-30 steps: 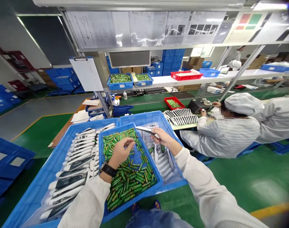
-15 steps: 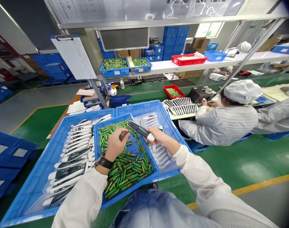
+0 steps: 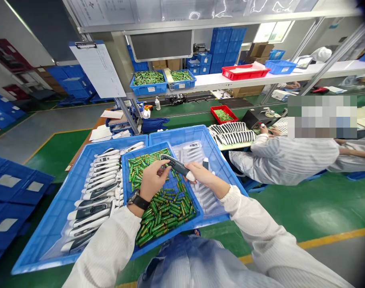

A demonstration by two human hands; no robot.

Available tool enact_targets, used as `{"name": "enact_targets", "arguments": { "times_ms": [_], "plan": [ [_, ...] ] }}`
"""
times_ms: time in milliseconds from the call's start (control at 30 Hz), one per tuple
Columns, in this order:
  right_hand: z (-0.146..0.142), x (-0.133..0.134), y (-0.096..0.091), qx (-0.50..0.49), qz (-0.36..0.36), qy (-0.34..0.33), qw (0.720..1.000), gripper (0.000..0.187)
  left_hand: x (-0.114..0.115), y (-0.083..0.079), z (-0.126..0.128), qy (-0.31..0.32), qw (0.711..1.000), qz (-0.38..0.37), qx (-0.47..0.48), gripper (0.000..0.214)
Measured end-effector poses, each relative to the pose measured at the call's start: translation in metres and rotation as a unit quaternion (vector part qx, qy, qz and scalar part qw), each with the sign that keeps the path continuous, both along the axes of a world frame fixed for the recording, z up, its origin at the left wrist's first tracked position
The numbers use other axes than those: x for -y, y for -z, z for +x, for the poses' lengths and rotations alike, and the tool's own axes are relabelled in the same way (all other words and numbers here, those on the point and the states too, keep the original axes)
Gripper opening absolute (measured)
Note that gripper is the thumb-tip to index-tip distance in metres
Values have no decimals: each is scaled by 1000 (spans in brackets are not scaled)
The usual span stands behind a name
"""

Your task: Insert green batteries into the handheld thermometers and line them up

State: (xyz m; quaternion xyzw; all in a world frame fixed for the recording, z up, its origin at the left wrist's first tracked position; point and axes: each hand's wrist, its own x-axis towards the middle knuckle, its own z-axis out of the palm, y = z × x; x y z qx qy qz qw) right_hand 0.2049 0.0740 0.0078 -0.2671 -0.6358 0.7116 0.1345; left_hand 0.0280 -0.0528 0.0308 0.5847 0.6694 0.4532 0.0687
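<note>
My right hand (image 3: 198, 174) is wrapped round the lower end of a dark grey and white handheld device (image 3: 178, 165), which it holds tilted over a blue tray of batteries. My left hand (image 3: 154, 178) is at the device's far end, its fingers curled and touching or nearly touching the grey side. Whether something small sits in the left fingertips is hidden. Below both hands, loose green batteries (image 3: 170, 214) fill much of the inner blue tray (image 3: 197, 218). To the left, similar devices (image 3: 102, 188) lie in rows in a large blue bin (image 3: 54, 208).
A second large blue bin (image 3: 230, 176) on the right holds devices under plastic film. Beyond it, rows of devices (image 3: 233, 134) lie beside a red tray (image 3: 226, 116). A co-worker (image 3: 296, 160) sits at the right. Battery trays (image 3: 149, 89) stand on the shelf.
My left hand has moved slightly up and right, and its fingertips have come to the device's far end. My right hand keeps its hold. The view has shifted slightly.
</note>
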Motion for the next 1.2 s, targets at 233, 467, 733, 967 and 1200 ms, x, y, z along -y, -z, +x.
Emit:
{"name": "enact_targets", "arguments": {
  "times_ms": [233,467,733,967,1200],
  "plan": [
    [-1,0,2,-2,11,-7,1000,41,0,-2,1,-19,995,-20,91,39],
    [-2,4,-7,20,12,1,1000,43,-3,3,1,-7,984,-11,176,43],
    [-1,6,-2,12,26,9,1000,40,-9,4,3,-43,961,31,272,45],
    [-1,8,-4,35,42,12,998,41,-11,3,4,-59,962,35,266,35],
    [0,5,-2,29,13,3,999,38,-10,-4,-3,-35,943,39,328,37]
  ]
}}
